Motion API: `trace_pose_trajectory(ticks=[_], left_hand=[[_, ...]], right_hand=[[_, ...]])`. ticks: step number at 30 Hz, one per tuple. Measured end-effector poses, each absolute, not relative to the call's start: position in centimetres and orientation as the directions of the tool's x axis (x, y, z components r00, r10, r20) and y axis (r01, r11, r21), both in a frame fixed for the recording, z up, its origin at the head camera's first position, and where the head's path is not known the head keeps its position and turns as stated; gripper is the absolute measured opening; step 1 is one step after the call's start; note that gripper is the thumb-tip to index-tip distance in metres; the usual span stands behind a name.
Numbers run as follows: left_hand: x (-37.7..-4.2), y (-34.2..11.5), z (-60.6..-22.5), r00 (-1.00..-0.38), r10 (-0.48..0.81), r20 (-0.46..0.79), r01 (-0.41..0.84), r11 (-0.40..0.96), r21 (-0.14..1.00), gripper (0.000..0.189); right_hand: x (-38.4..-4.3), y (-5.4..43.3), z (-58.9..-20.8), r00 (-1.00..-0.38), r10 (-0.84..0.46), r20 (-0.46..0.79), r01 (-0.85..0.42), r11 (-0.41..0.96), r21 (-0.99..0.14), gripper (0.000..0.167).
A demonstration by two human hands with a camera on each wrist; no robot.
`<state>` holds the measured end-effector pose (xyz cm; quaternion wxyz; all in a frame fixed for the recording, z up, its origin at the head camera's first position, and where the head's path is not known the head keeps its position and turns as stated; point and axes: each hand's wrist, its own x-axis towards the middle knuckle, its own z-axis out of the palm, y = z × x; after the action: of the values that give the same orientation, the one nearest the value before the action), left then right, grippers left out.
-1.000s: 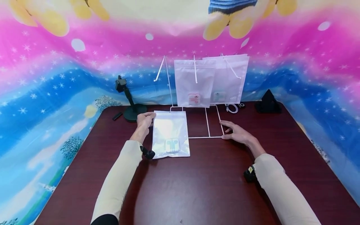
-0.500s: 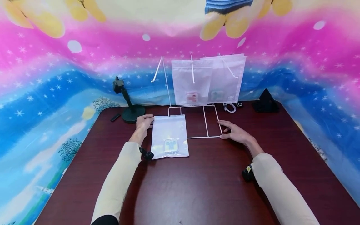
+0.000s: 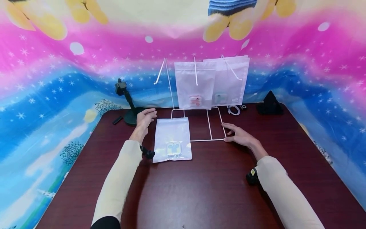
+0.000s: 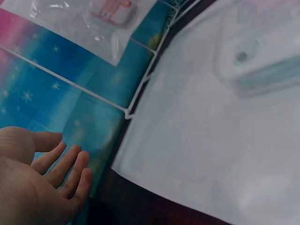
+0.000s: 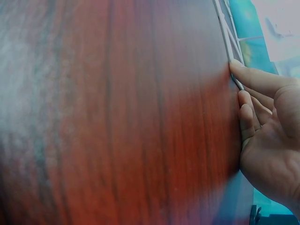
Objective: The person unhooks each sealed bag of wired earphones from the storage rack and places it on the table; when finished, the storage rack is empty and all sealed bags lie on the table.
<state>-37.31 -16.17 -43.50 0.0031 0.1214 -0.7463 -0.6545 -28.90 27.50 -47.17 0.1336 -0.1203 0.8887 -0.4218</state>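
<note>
A white zip bag [image 3: 171, 130] with an earphone case [image 3: 174, 149] showing through lies over the left part of the base of a white wire display rack [image 3: 206, 140]. Just left of its upper edge is my left hand [image 3: 145, 120], holding nothing; in the left wrist view its fingers [image 4: 65, 171] are spread loosely apart from the bag. My right hand [image 3: 239, 135] holds the front right corner of the rack's base. In the right wrist view, its thumb [image 5: 258, 78] presses the wire while the other fingers lie along the far side.
Two similar bags, a front one [image 3: 190, 81] and a rear one [image 3: 233, 86], hang on rack hooks; the left hook [image 3: 159, 71] is bare. A dark stand [image 3: 130, 100] is at the back left. Behind the rack lies a white cable [image 3: 234, 110], with a black holder [image 3: 270, 104] further right.
My left hand has let go of the bag's upper left edge and moved slightly up and away. The bag's top has settled lower onto the base. My right hand keeps its place on the rack.
</note>
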Motion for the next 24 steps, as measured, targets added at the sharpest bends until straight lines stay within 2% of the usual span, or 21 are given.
trace_pose_trajectory(ticks=[13,24], left_hand=[[-38.2,-12.5,-37.5,-0.997,-0.036,0.066,0.063,0.074,0.995,0.041],[-39.4,-8.8,-32.6,-0.988,0.047,0.147,0.153,0.138,0.979,0.042]], right_hand=[[-28.9,27.6,-47.1,-0.934,-0.332,-0.134,-0.108,0.617,-0.779,0.077],[-28.9,27.5,-47.0,-0.935,-0.328,-0.139,-0.096,0.609,-0.788,0.079]])
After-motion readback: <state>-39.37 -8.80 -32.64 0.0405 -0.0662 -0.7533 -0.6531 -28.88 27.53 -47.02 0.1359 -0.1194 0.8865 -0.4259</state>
